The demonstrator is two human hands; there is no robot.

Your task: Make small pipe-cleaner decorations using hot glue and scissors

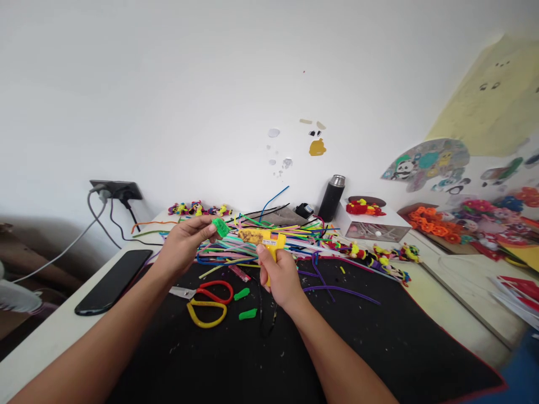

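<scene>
Between the fingertips of my left hand (187,241) is a small green fuzzy piece (220,227), raised above the mat. My right hand (280,275) is wrapped round the handle of a yellow hot glue gun (269,241). The gun's stained nozzle end points left toward the green piece, with a small gap between them. A pale glue stick (303,247) sticks out of its back. Below my hands, two more green pieces (247,314) lie on the black mat (210,359). Beside them rest scissors (208,303) with one red and one yellow handle.
A heap of coloured pipe cleaners (236,255) spreads along the back of the mat. Behind it stand a black flask (332,199) and a white box (373,224). Small colourful figures (379,259) lie at the right. A phone (113,282) lies at the left.
</scene>
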